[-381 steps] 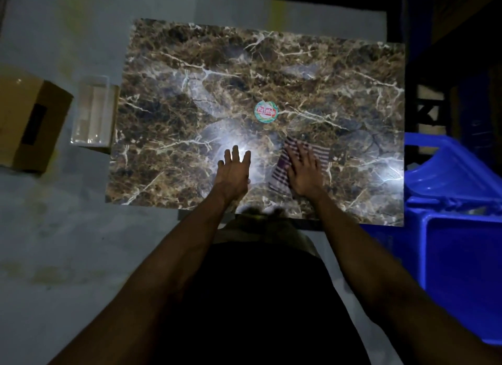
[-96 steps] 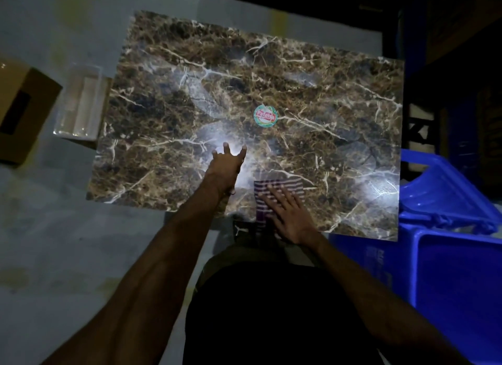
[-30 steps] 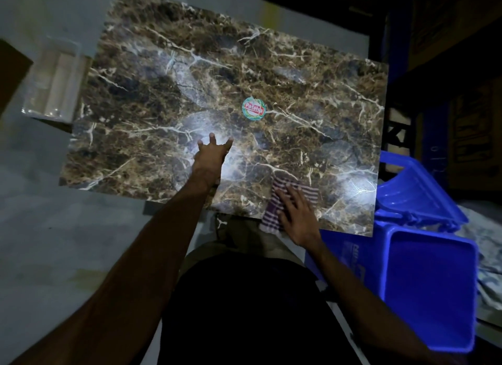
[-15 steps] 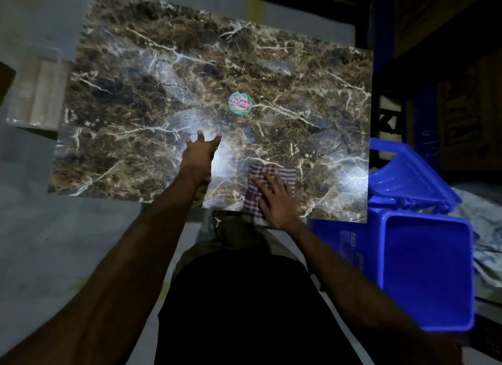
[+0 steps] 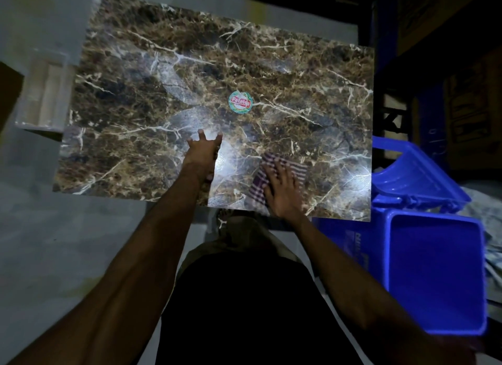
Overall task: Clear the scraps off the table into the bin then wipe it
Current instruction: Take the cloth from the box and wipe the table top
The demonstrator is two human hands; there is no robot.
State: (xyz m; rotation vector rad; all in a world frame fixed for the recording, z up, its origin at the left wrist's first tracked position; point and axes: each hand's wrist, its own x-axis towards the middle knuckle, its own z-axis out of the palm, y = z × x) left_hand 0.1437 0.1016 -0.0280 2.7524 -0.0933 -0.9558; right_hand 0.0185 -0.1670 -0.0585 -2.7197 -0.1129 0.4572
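wipe step in hand, no scraps seen on bench. r hand flat, fingers straight, pressing striped cloth just below-right of the round sticker. l hand spread wide, braced on bench, below-left of sticker. bin well right-below, open. next, likely: sweep cloth across unwiped areas.

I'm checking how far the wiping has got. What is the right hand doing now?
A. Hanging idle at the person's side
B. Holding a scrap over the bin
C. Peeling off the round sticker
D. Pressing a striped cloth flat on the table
D: the right hand lies with straight fingers on the striped cloth, which rests on the table near its front edge.
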